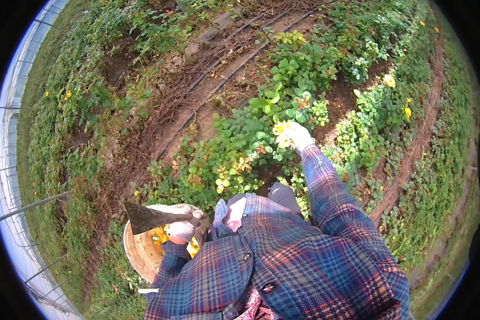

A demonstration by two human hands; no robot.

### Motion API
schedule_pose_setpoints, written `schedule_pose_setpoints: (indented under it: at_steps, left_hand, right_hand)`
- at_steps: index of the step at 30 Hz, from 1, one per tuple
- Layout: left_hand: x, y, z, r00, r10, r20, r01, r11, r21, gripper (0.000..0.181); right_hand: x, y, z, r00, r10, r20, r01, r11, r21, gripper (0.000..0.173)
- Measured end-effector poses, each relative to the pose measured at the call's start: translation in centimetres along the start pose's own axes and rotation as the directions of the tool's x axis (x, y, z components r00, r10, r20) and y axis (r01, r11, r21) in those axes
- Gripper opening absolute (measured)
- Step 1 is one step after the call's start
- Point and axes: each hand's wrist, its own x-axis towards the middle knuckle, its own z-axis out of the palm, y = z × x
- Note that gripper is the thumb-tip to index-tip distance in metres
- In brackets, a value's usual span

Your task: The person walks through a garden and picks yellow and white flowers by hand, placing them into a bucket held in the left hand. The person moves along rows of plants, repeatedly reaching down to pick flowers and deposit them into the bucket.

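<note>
My right hand, in a white glove, is closed around yellow flower petals above a leafy rose bush. Strong sunlight washes out the detail of its fingers. On the other side, my left hand, also gloved, grips the handle of a hoe-like tool with a flat, dirty metal blade. The tool lies over a round, light-brown basket or bucket held against my side. Yellow petals lie inside this container, partly hidden by the tool and my left hand.
Black irrigation hoses run over soil and dry twigs beyond the bush. More rose bushes with yellow blooms grow to the right, beside a bare soil strip. At the far left, a metal pole reaches in from a greenhouse frame.
</note>
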Motion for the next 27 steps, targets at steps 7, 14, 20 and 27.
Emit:
schedule_pose_setpoints:
  at_steps: [7,14,20,27]
  left_hand:
    - [-3.7,10.2,-5.0,0.849,0.501,0.167,-0.327,0.747,-0.579,0.027]
    - [-2.3,13.5,-3.4,0.320,0.784,0.532,0.198,0.493,-0.847,0.026]
    - [-3.5,9.2,-5.0,0.443,0.830,0.338,-0.224,0.468,-0.855,0.022]
    - [-3.0,11.9,-6.2,0.430,0.876,0.217,-0.414,0.405,-0.815,0.015]
  right_hand:
    - [-8.9,-15.7,16.9,0.827,-0.202,0.524,0.336,0.926,-0.173,0.036]
    - [-15.5,-10.3,31.3,0.416,-0.235,0.878,0.841,0.466,-0.274,0.067]
    - [-14.0,-13.6,25.3,0.734,0.055,0.677,0.113,0.973,-0.201,0.020]
    - [-14.0,-4.7,-8.6,0.713,-0.090,-0.695,0.054,0.996,-0.073,0.014]
